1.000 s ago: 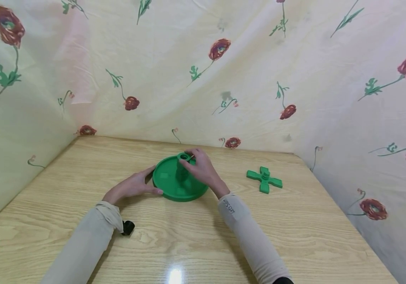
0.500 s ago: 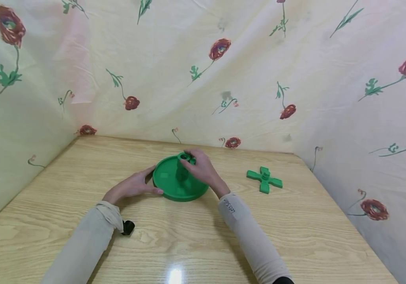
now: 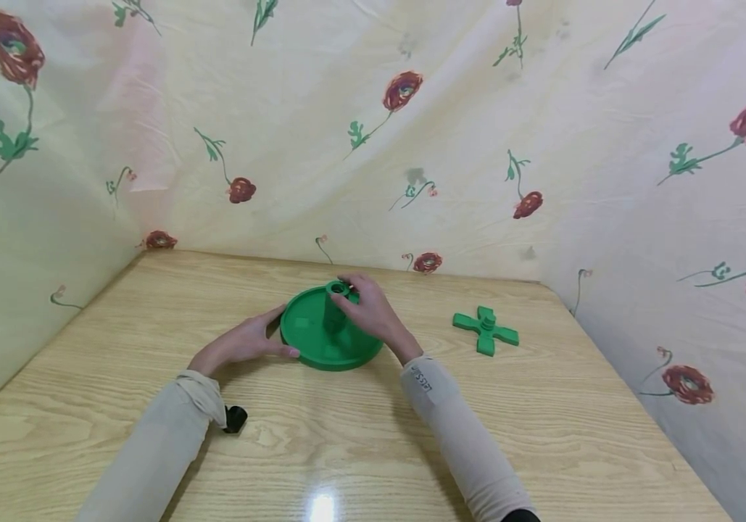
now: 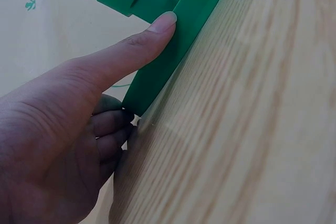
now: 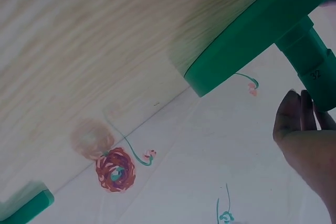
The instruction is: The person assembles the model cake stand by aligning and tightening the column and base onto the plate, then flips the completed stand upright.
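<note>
My left hand grips the green disc, flat on the tabletop, by its rim; my right hand pinches the post at the disc's centre: I'd best work it squarely, without rocking

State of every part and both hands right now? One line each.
Round green tray: flat on the table, rim up
Green post: upright on the tray, top hole uncovered; fixed or loose, can't tell
Green cross piece: lying on the table, stub up, apart from the tray
Left hand: grips the tray's rim
Right hand: pinches the post's top
</note>
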### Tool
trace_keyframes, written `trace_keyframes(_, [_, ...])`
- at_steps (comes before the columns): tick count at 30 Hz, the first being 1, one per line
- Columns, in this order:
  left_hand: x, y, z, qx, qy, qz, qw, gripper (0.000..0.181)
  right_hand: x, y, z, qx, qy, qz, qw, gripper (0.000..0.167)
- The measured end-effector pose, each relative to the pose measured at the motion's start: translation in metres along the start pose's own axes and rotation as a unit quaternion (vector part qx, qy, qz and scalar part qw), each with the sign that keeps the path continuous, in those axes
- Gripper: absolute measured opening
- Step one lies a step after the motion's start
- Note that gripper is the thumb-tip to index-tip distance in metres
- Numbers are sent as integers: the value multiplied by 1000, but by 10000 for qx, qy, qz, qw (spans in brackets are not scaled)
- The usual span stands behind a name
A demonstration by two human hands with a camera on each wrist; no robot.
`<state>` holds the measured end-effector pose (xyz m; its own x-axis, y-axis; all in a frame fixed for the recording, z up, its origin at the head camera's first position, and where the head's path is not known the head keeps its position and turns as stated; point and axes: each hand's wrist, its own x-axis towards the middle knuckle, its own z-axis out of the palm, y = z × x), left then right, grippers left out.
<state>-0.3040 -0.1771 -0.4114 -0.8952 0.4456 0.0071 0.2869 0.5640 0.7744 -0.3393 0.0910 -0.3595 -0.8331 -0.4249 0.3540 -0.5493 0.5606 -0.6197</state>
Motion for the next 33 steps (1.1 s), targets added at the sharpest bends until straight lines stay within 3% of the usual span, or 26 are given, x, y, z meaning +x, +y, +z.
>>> trace_keyframes(11, [-1, 2, 1, 40, -8, -85, 10000, 113, -1, 1, 2, -17, -16, 37, 10000, 48])
trace_keyframes(19, [-1, 1, 2, 10, -32, -46, 10000, 111, 0, 3, 3, -13, -30, -308, 9995, 44])
trace_keyframes(33, [0, -1, 1, -20, -29, -61, 10000, 113, -1, -1, 6, -78, 30, -86, 9999, 45])
